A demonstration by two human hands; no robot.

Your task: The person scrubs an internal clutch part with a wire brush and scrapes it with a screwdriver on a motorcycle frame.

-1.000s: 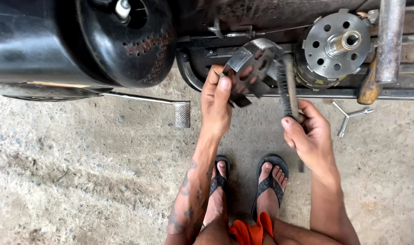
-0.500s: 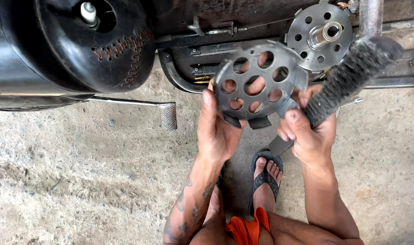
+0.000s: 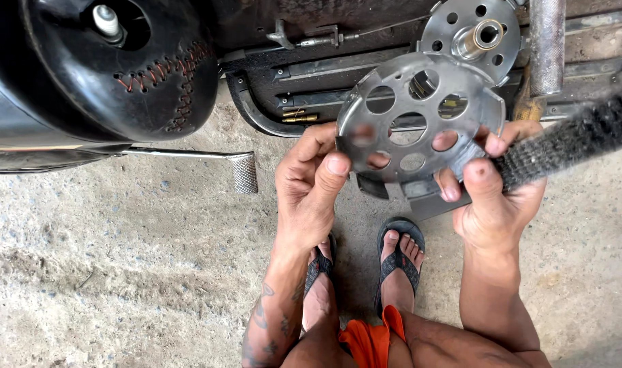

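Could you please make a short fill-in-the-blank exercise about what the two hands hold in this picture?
1. Both hands grip a round grey metal plate pierced with many round ____.
2. The right hand also holds a dark bristly wire ____.
3. The left hand pinches the plate's edge with its ____ on top.
4. Below the hands, two feet in dark flip-flops stand on the ____ floor.

Missing words: holes; brush; thumb; concrete
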